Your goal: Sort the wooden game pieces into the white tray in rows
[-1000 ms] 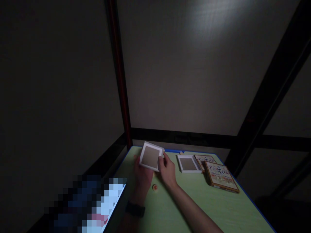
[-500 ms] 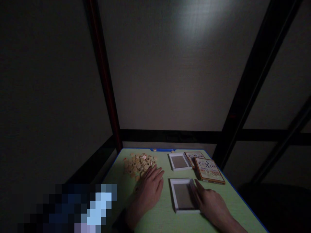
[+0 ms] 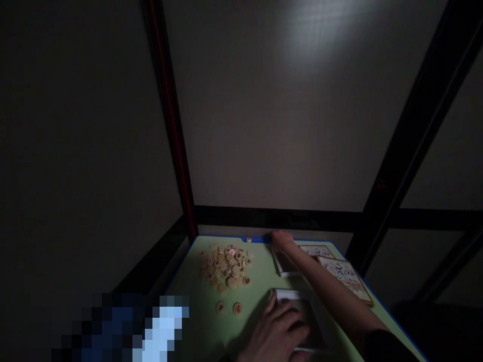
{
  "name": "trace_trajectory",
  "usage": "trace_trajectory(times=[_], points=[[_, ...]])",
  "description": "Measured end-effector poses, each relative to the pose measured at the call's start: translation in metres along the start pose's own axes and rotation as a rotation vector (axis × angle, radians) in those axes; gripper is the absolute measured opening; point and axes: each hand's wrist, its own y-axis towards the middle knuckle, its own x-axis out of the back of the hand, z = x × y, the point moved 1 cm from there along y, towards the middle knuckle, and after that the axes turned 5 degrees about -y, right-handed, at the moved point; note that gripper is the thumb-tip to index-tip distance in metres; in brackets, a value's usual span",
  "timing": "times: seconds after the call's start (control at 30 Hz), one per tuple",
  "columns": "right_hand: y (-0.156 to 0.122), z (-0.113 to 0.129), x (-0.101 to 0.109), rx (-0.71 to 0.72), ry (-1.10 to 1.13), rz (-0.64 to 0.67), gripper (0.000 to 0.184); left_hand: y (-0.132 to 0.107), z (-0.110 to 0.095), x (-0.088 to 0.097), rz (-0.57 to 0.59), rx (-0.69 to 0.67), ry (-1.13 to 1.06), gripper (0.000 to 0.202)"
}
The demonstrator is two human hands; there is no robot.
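My left hand (image 3: 277, 327) lies over the near open white box (image 3: 315, 319), its fingers apart and reaching across the box's left wall. Stretched out to the far table edge, my right hand (image 3: 282, 240) has its fingers curled down by the blue groove; whatever is under them is hidden. My right forearm passes above the far open box (image 3: 279, 266). A heap of round wooden Chinese chess pieces (image 3: 226, 266) lies left of both boxes. Two separate pieces, one dark-marked piece (image 3: 220, 307) and one red-marked piece (image 3: 237, 308), rest nearer me.
Two printed box lids, a far lid (image 3: 319, 250) and a nearer lid (image 3: 345, 276), lie at the right side of the green table (image 3: 188, 291). One chess piece (image 3: 248, 240) sits in the blue groove at the back edge. Walls with dark frames stand behind.
My right hand has gone from the near box to the far edge, covering where a second piece lay in the groove. My left hand has moved right, from beside the heap onto the near box.
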Motion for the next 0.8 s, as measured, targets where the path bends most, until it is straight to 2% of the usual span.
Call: trace_trajectory(times=[0.13, 0.23, 0.37, 0.43, 0.67, 0.8], points=[[0.018, 0.006, -0.010, 0.077, 0.064, 0.088, 0.034, 0.000, 0.010, -0.010, -0.018, -0.011, 0.080, 0.035], [0.028, 0.021, -0.018, 0.164, 0.107, 0.125, 0.032, 0.000, 0.017, -0.025, -0.042, -0.029, 0.135, 0.032], [0.037, 0.048, -0.028, 0.267, 0.163, 0.090, 0.013, 0.001, 0.023, -0.047, -0.047, -0.037, 0.185, 0.024], [0.039, 0.059, -0.031, 0.297, 0.190, 0.057, 0.017, 0.002, 0.025, -0.055, -0.048, -0.014, 0.182, 0.017], [0.039, 0.077, -0.033, 0.397, 0.289, 0.020, 0.015, 0.004, 0.023, -0.061, -0.083, 0.073, 0.114, 0.020], [0.040, 0.083, -0.033, 0.459, 0.366, 0.059, 0.021, 0.002, 0.021, -0.055, -0.085, 0.053, 0.140, 0.017]])
